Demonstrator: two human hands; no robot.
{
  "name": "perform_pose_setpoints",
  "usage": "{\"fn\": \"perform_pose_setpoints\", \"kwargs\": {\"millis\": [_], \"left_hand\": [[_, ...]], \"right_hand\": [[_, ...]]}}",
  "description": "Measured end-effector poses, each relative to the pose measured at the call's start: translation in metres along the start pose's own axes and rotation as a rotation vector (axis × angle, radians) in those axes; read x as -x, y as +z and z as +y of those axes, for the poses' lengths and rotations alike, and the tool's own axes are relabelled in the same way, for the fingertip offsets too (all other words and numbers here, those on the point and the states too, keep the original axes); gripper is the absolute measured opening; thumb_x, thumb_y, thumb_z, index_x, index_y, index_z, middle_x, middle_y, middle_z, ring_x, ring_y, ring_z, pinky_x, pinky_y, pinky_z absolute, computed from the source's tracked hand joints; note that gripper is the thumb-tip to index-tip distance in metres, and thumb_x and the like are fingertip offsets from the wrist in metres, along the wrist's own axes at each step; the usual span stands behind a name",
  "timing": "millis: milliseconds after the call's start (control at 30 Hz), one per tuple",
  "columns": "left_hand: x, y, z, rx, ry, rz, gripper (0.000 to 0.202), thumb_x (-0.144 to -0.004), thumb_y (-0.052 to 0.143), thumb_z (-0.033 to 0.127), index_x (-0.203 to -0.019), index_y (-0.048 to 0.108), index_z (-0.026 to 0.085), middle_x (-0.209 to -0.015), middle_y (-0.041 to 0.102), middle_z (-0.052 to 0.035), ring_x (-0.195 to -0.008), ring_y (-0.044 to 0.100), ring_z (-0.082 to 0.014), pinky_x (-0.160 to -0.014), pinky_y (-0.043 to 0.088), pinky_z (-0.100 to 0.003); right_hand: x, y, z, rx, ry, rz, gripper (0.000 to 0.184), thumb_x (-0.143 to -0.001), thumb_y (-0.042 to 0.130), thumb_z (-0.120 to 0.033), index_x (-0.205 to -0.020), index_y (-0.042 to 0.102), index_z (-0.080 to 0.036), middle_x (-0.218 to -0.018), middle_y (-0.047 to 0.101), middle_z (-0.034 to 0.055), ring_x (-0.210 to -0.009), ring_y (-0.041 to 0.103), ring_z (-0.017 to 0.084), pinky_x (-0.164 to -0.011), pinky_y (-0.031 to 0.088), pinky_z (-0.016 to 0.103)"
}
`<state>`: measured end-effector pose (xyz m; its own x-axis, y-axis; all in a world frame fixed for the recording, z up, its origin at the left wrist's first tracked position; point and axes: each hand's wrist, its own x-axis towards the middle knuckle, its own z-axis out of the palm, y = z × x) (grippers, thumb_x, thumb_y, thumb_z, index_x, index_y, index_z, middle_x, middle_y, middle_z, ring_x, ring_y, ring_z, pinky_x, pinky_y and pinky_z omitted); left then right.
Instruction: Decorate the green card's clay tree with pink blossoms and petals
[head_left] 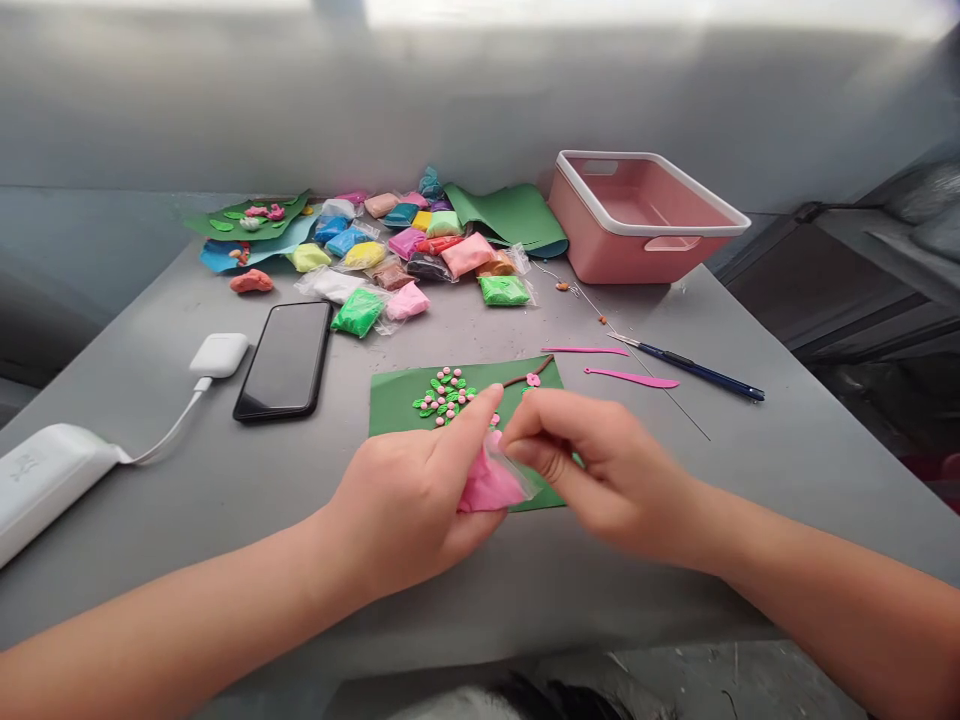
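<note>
My left hand (420, 495) is closed around a small clear bag of pink clay (487, 485), held just above the near edge of a green card (397, 400). My right hand (592, 465) pinches at the top of the same bag, fingertips pressed together. On the card sit a cluster of small green leaves and pink clay flowers (446, 393), a thin brown stem (529, 372) and one pink flower (533, 380).
Several coloured clay bags (405, 255) lie at the back of the grey table (225, 470). A pink tub (637, 215) stands back right. Two pink modelling tools (630, 377), a blue tool (697, 370), a black phone (285, 360), a white earbud case (219, 354) and a white box (45, 475) lie around.
</note>
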<state>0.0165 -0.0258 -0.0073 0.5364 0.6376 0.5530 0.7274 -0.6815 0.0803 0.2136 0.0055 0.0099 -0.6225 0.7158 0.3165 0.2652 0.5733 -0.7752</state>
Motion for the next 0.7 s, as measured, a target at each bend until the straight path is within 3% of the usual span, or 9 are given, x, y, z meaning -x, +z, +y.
{"fn": "perform_pose_setpoints", "kwargs": {"millis": [100,167,300,433,567,700], "left_hand": [[-0.001,0.001,-0.004,0.013,-0.012,0.027,0.041,-0.095,0.044,0.025,-0.131,0.049,0.005,-0.068,0.071,0.0,-0.054,0.068,-0.0158,-0.047,0.045,-0.025],[-0.001,0.002,-0.007,0.026,-0.042,0.005,0.04,-0.095,0.043,0.023,-0.132,0.048,0.008,-0.069,0.072,0.0004,-0.054,0.067,-0.0151,-0.048,0.045,-0.024],[0.0,0.004,-0.01,0.054,-0.147,-0.055,0.042,-0.093,0.046,0.027,-0.132,0.048,0.01,-0.07,0.072,0.0005,-0.049,0.063,-0.014,-0.046,0.044,-0.024],[-0.001,0.002,-0.01,0.151,-0.214,-0.082,0.044,-0.093,0.054,0.04,-0.129,0.051,0.014,-0.071,0.072,0.0008,-0.048,0.059,-0.0134,-0.047,0.043,-0.024],[-0.006,-0.005,-0.006,0.441,-0.354,-0.164,0.036,-0.089,0.062,0.048,-0.108,0.057,0.018,-0.071,0.066,0.0021,-0.051,0.053,-0.0113,-0.049,0.043,-0.023],[-0.011,-0.01,-0.003,0.86,-0.487,-0.239,0.028,-0.098,0.046,0.041,-0.083,0.054,0.019,-0.067,0.052,0.0034,-0.056,0.046,-0.0101,-0.049,0.041,-0.022]], "right_hand": [[-0.001,-0.005,0.0,-0.06,0.15,0.023,0.021,-0.098,0.044,-0.015,-0.078,0.048,-0.02,-0.068,0.047,-0.0039,-0.061,0.041,0.009,-0.053,0.037,0.022],[-0.001,-0.003,0.001,-0.052,0.163,0.066,0.02,-0.098,0.046,-0.018,-0.079,0.049,-0.02,-0.069,0.048,-0.0035,-0.06,0.041,0.009,-0.052,0.037,0.022],[0.001,0.003,0.003,0.057,-0.005,0.202,0.008,-0.092,0.06,-0.022,-0.086,0.055,-0.02,-0.066,0.046,-0.0048,-0.057,0.039,0.009,-0.05,0.035,0.023],[0.002,0.005,0.005,0.163,-0.138,0.183,0.01,-0.088,0.069,-0.023,-0.083,0.06,-0.021,-0.07,0.052,-0.0024,-0.061,0.042,0.011,-0.057,0.038,0.025],[0.0,0.002,0.006,0.139,-0.098,0.205,0.011,-0.092,0.063,-0.015,-0.082,0.062,-0.02,-0.066,0.049,-0.0038,-0.058,0.041,0.01,-0.053,0.036,0.024],[-0.002,0.0,0.006,0.097,-0.091,0.217,0.01,-0.093,0.062,-0.015,-0.084,0.063,-0.02,-0.068,0.047,-0.0031,-0.06,0.043,0.01,-0.05,0.036,0.022]]}}
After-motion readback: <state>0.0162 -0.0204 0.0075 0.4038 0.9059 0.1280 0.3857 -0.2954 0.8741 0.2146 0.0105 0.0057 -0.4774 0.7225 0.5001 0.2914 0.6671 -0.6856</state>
